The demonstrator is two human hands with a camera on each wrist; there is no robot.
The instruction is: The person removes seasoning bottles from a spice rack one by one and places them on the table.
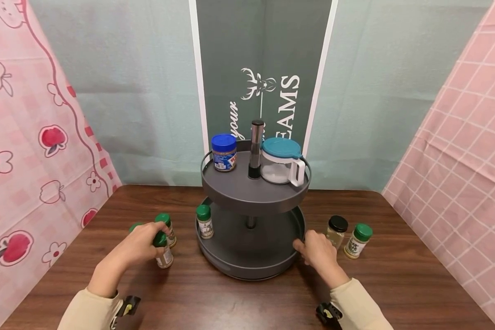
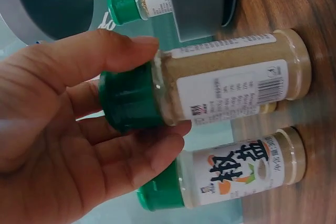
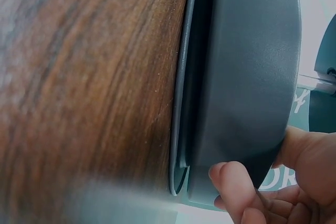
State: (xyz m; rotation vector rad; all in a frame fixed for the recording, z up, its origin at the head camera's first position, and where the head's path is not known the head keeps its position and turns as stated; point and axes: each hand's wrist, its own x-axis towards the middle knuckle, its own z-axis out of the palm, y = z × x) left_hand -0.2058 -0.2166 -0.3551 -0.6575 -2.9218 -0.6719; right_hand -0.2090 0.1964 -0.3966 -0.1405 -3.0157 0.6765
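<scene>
In the left wrist view my left hand (image 1: 138,245) has its thumb and fingers around the green cap of a spice jar (image 2: 226,85) filled with brown powder. Its base is at or close to the tabletop; I cannot tell if it touches. Beside it stands another green-capped spice jar (image 2: 231,174), with one more partly hidden behind the hand. My right hand (image 1: 319,250) grips the right rim of the dark grey two-tier turntable (image 1: 251,268), thumb over the lower tier's edge and fingers against its outer wall. On that tier, at the left, stands a green-capped spice jar (image 1: 205,224).
The upper tier (image 1: 251,195) carries a blue-lidded jar (image 1: 224,153) and a clear container (image 1: 278,165) with a teal lid and white handle, either side of the central post (image 1: 256,146). Right of my right hand stand a black-lidded jar (image 1: 337,229) and a green-capped jar (image 1: 356,243).
</scene>
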